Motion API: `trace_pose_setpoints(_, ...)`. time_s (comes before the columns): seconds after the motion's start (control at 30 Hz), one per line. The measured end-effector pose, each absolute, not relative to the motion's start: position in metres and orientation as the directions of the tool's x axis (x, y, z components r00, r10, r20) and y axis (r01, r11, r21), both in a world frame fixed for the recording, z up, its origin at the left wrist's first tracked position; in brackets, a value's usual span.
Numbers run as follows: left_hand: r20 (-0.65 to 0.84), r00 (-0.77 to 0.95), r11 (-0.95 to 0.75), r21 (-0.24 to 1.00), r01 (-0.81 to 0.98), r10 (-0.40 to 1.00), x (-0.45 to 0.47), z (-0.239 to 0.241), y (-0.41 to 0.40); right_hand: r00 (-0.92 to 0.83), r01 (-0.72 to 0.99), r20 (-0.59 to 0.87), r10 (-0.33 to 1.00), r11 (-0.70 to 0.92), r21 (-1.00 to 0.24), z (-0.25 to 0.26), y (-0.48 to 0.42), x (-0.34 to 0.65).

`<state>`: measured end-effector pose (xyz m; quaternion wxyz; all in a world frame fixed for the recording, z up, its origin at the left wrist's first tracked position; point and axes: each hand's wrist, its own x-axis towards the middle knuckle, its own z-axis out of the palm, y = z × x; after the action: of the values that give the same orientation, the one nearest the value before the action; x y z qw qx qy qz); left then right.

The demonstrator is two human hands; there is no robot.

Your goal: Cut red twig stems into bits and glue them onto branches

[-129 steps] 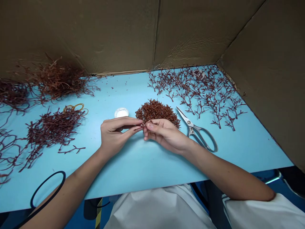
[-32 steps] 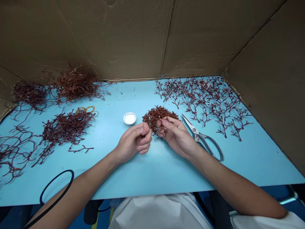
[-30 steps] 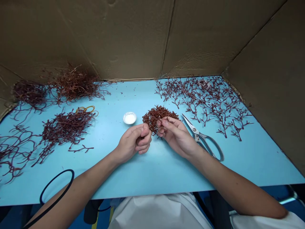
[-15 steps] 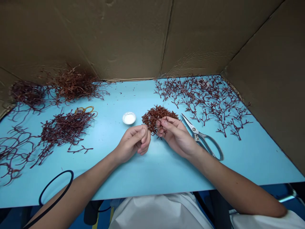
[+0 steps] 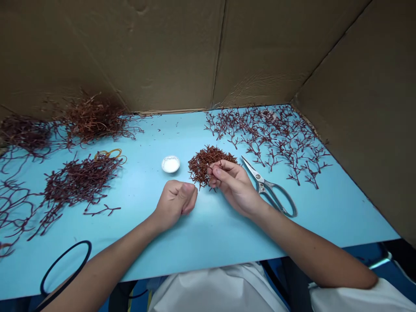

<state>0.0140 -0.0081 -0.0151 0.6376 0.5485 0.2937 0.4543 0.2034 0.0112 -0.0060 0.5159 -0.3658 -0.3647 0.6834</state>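
Observation:
A heap of short, dark red branching sprigs (image 5: 208,162) lies at the middle of the blue table top (image 5: 221,234). My right hand (image 5: 232,184) is at the heap's near right edge, thumb and fingers pinched on a small sprig (image 5: 212,171). My left hand (image 5: 175,203) is curled into a loose fist just left of the heap and not touching it. Nothing shows in its fingers, though its palm is hidden. Steel scissors with grey handles (image 5: 268,188) lie to the right of my right hand.
A small white dish of white powder (image 5: 170,164) stands behind my left hand. Larger sprigs (image 5: 266,138) are spread at the back right, and tangled red piles (image 5: 79,186) lie at the left beside yellow rubber bands (image 5: 108,154). Cardboard walls (image 5: 130,56) rise behind the table.
My left hand has let go of the right hand's area, moved left and toward me, and curled into a fist. My right hand stays at the heap; the whole view has shifted slightly.

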Motion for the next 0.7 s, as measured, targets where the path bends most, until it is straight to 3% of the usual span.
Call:
trace_pose_setpoints(0.17, 0.235, 0.125, -0.212, 0.961, -0.179, 0.964, 0.018, -0.009, -0.003, -0.013, -0.227, 0.202, 0.979, 0.194, -0.954, -0.005, 0.006, 0.202)
trace_pose_setpoints(0.33, 0.272, -0.004, -0.271, 0.957, -0.102, 0.962, 0.026, -0.007, -0.006, 0.088, 0.041, 0.498, 0.863, 0.496, -0.867, -0.003, -0.004, 0.198)
trace_pose_setpoints(0.47, 0.221, -0.082, -0.23, 0.965, -0.127, 0.972, 0.03, -0.007, -0.009, 0.05, 0.049, 0.443, 0.895, 0.441, -0.896, -0.004, -0.01, 0.193)
trace_pose_setpoints(0.7, 0.173, -0.039, -0.177, 0.953, -0.245, 0.984, 0.026, -0.012, -0.008, -0.07, -0.086, 0.274, 0.959, 0.268, -0.96, -0.011, -0.012, 0.187)
